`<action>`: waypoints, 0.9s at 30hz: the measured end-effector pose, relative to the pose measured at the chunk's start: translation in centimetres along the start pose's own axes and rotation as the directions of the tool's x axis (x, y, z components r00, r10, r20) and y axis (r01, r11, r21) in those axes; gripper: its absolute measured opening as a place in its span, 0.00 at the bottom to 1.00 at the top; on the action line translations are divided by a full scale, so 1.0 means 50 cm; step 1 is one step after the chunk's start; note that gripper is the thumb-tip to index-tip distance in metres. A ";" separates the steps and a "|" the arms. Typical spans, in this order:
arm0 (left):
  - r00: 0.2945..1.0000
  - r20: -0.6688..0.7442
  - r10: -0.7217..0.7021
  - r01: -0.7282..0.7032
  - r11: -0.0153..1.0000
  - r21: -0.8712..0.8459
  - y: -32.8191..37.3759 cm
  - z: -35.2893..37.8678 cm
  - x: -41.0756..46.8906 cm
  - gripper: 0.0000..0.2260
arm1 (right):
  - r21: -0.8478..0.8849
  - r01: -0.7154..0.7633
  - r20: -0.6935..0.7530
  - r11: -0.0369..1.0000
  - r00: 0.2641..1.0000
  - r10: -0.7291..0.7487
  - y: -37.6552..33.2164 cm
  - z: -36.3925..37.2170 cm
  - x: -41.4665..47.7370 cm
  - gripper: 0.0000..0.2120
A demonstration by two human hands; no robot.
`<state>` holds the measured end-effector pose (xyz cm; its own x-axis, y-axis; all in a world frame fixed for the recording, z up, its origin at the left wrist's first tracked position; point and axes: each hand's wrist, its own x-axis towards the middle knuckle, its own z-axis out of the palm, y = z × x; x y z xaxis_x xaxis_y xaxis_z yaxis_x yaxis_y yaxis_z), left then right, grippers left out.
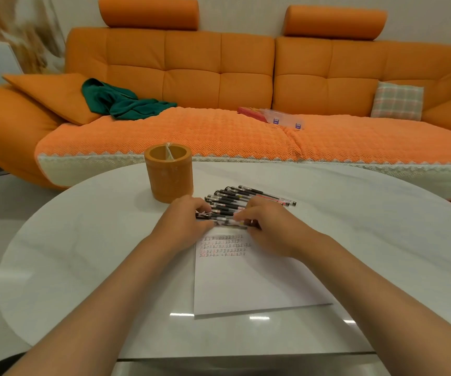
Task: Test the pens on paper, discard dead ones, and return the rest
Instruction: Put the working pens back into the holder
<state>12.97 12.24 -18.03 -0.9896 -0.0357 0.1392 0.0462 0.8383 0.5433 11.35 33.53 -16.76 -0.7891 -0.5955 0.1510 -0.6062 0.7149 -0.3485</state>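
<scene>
Judging by the rows of red and black test marks on the far part of the paper (246, 280), with its near part bare, the testing looks far along, and the step in hand seems to be gathering or picking from the row. The left hand (185, 221) and right hand (267, 226) sit close together at the paper's far edge, fingers curled down onto the nearest of the pens (235, 198), which lie side by side on the worktop (83, 253) and fan away to the right. To do this well, the hands should squeeze in from both ends so the barrels stay parallel and none rolls off, lift them level, and tip them in upright. The orange pen holder (168, 175) stands just beyond the left hand, so the carry is short. Any dead pen should be kept apart from this bunch. Blur hides the nearest pens under the fingers, so I cannot tell whether one pen or several are clamped, or whether caps are on. Something pale leans inside the holder, and its bottom is out of sight. No bin for discards shows. On the sofa (219, 77) beyond, the contents of a clear box (284, 118) are too small to make out.
</scene>
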 end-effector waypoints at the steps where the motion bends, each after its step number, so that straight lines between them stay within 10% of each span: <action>1: 1.000 0.016 -0.004 0.004 0.999 -0.040 -0.002 -0.002 0.002 0.15 | -0.024 0.022 -0.005 0.999 1.000 -0.022 -0.003 0.004 0.001 0.20; 7: 0.999 0.008 -0.031 0.032 0.980 -0.198 -0.007 -0.012 0.004 0.12 | -0.089 0.042 -0.058 0.995 0.997 -0.047 -0.011 0.013 0.005 0.10; 17: 0.992 0.007 0.123 -0.123 0.992 0.031 0.002 -0.003 0.004 0.13 | -0.106 -0.153 -0.208 0.982 0.970 0.129 0.029 -0.014 0.029 0.08; 27: 0.979 0.050 0.195 -0.201 0.964 0.172 -0.008 0.014 0.033 0.14 | -0.329 -0.148 -0.064 0.933 0.989 0.135 0.045 -0.015 0.054 0.08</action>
<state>11.24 12.23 -18.59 -0.9671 0.1559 0.2013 0.2201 0.9093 0.3532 7.77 33.82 -16.47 -0.8683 -0.4691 0.1612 -0.4811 0.8756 -0.0429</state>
